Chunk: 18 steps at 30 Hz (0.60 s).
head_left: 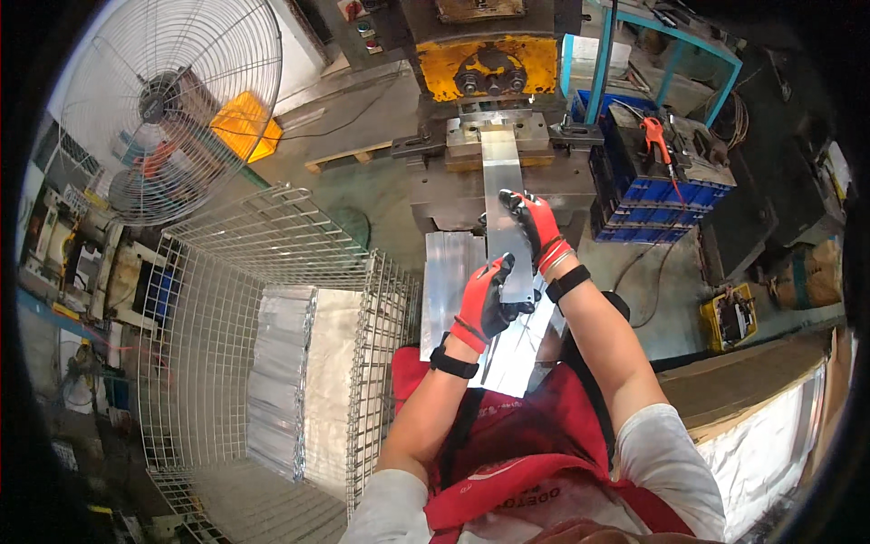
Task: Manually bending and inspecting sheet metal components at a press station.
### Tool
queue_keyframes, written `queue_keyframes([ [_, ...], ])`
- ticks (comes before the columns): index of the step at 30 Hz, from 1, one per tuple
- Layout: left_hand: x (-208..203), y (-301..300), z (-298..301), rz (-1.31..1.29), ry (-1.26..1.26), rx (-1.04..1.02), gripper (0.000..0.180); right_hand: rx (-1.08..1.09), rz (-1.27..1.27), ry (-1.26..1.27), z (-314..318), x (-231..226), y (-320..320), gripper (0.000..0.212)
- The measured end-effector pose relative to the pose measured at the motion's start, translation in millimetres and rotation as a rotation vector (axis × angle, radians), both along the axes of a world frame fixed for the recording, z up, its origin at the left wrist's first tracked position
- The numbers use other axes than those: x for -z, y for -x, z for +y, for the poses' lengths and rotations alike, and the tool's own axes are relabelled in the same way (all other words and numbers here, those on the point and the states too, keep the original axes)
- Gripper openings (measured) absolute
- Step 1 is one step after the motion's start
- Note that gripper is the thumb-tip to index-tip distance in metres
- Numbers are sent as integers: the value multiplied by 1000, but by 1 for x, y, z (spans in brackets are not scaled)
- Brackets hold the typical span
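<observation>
A long flat metal strip [504, 181] stretches from my lap up to the die of a press [489, 72], its far end lying on the die block [535, 145]. My left hand [488, 299], in a red and black glove, grips the strip's left edge close to its near end. Farther up, my right hand [536, 225], gloved the same way, is closed on the right edge. Under the strip, a pile of shiny flat metal sheets [444, 281] rests in front of me, partly covered by my hands and the strip.
At my left stands a wire mesh cage [208, 354] holding stacked metal strips [276, 381]. A large fan [163, 100] is behind it. On the right, blue crates [625, 204] carry a red air gun [654, 136]. A cardboard box [743, 390] sits near right.
</observation>
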<state>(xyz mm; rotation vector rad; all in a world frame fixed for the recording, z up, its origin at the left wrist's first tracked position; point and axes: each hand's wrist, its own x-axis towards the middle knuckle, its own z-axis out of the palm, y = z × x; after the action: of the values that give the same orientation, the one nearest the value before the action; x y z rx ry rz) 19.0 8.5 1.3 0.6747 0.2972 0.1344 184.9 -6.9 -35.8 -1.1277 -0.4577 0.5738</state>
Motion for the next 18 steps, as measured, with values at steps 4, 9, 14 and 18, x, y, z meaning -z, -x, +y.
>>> queue_keyframes([
  [4,-8,-1,-1,2,-49,-15,29,17,48,-29,-1,-11,4,16],
  [9,8,-4,3,-54,-65,5,30,-22,67,-72,-3,-14,4,19],
  [14,4,0,2,-54,-126,-9,27,36,-113,-142,-8,-3,18,25],
  [18,1,2,0,-100,-281,7,24,22,-280,-25,-12,11,9,27],
])
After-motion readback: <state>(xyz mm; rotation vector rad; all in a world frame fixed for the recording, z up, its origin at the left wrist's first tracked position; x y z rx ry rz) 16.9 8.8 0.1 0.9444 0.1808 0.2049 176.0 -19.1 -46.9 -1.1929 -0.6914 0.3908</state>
